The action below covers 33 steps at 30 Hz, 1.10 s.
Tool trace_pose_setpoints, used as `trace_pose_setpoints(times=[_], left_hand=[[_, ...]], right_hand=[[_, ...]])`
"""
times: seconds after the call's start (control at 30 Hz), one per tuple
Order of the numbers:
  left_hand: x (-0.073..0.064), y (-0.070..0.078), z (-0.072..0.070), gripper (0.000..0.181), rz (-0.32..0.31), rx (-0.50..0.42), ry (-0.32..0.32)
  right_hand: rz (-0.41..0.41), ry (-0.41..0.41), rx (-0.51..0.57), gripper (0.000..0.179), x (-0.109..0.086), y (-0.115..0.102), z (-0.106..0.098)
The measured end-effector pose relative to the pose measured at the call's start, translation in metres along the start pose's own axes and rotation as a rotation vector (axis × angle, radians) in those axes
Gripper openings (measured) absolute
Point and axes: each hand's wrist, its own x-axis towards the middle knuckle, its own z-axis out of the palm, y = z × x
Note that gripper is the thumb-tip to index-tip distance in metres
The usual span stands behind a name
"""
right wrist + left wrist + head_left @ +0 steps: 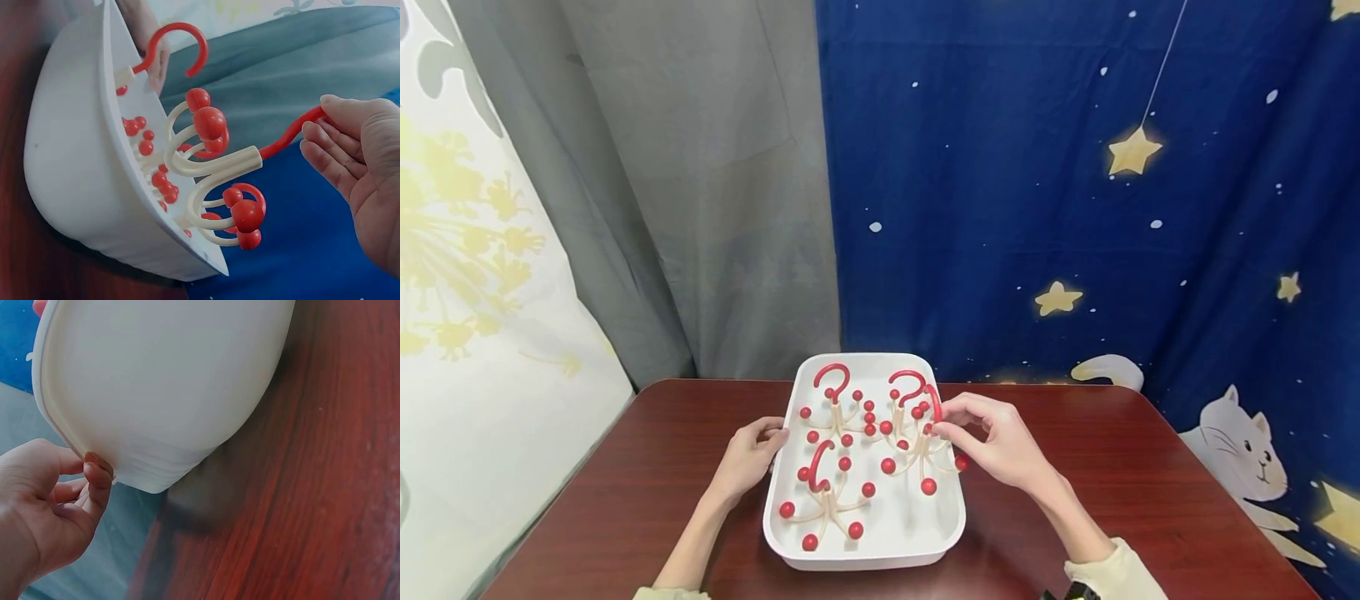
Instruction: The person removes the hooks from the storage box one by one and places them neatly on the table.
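Observation:
A white tray (pixel 898 533) with raised walls sits on the table. My left hand (pixel 748 458) pinches its left rim between thumb and fingers, and the tray wall (pixel 187 375) fills much of the left wrist view. My right hand (pixel 375 169) pinches the red hook of a multi-prong hanger (pixel 215 165), whose cream prongs end in red balls. In the head view this held hanger (pixel 922 448) is over the tray's right side. Three similar hangers are in the tray: one at the back left (pixel 837 417), one at the back right (pixel 899 413), one at the front left (pixel 827 500).
The dark red-brown table (pixel 647 467) stretches out on both sides of the tray. Behind it hang a grey curtain (pixel 715 183) and a blue starry curtain (pixel 1000 183). A patterned white cloth (pixel 490 375) hangs at the left.

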Motion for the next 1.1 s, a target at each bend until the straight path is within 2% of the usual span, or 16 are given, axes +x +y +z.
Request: trace_pose_setpoints(times=[0.2,0.47,0.77,0.87,1.0,1.1], left_hand=[[-0.001,0.001,0.001,0.029,-0.006,-0.012,0.003],[-0.002,0.0,0.0,0.032,-0.011,-0.036,-0.01],[-0.001,-0.002,0.0,0.034,-0.008,-0.071,-0.026],[0.0,-0.003,0.0,0.035,-0.008,-0.074,-0.025],[0.0,-0.004,0.0,0.035,-0.002,-0.075,-0.029],[0.0,-0.005,0.0,0.035,0.0,-0.074,-0.028]], right_hand=[[0.043,0.027,0.004,0.019,-0.001,0.004,-0.017],[0.052,0.082,-0.044,0.021,-0.004,0.013,-0.036],[0.125,0.121,-0.1,0.02,-0.007,0.029,-0.057],[0.148,0.122,-0.121,0.017,-0.005,0.023,-0.062],[0.177,0.128,-0.13,0.013,-0.006,0.033,-0.069],[0.199,0.138,-0.15,0.012,-0.009,0.054,-0.074]])
